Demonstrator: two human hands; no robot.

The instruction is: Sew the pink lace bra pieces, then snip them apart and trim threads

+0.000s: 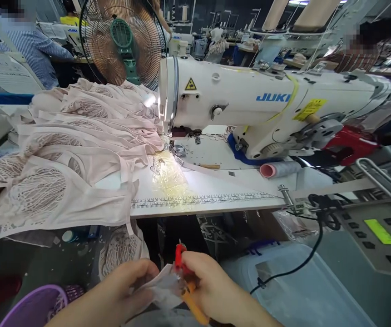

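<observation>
My left hand [136, 284] is closed on a small piece of pale fabric [165, 290], held low in front of the table edge. My right hand [210, 281] grips a pair of thread snips [193, 305] with an orange handle and a red part near the tip, which points up. The snips are against the fabric's right edge; whether the blades are apart I cannot tell. Above my hands, pale pink bras [45, 195] with lace-patterned cups lie heaped on the table, a strap hanging over its edge. To their right stands a white JUKI sewing machine [232, 91], its needle area lit.
A printed ruler [209, 200] runs along the table's front edge. A thread cone [280, 169] lies at the right, near a control box [379, 231]. Below are a purple basket [33, 302] and a clear plastic bin [294, 281]. A fan [123, 41] and other people are behind.
</observation>
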